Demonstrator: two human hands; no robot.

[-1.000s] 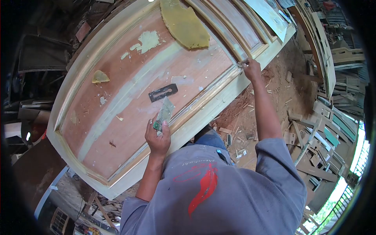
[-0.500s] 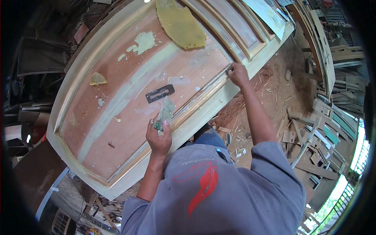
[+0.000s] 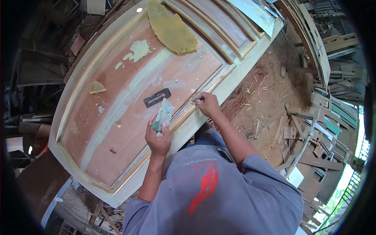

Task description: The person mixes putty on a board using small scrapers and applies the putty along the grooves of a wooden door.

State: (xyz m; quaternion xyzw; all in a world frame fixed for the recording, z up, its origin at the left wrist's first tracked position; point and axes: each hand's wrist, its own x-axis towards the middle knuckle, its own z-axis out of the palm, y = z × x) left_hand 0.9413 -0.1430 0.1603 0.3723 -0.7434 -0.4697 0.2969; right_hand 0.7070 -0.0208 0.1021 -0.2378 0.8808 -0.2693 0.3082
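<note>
A wooden panelled door (image 3: pixel 188 70) with raised mouldings lies flat before me. My left hand (image 3: pixel 157 140) is closed round the green handle of a putty knife (image 3: pixel 165 111), whose smeared blade points up over the panel. Fingers pinched, my right hand (image 3: pixel 208 104) is at the near moulding (image 3: pixel 179 126); something thin and small seems to stick out at its fingertips, too small to name. Just beyond the knife's blade lies a flat black slotted piece (image 3: pixel 150 102). Pale filler (image 3: pixel 140 50) is smeared on the panel.
A large yellowish sheet-like piece (image 3: pixel 172 33) and a smaller one (image 3: pixel 97 87) lie on the door. A pale sheet (image 3: pixel 255 16) rests at its far end. Wood scraps (image 3: pixel 313 147) are piled on the right, with shavings (image 3: pixel 258 88) on the floor.
My right hand has moved along the near moulding from the panel's far corner toward my left hand. My left hand still holds the putty knife in nearly the same place.
</note>
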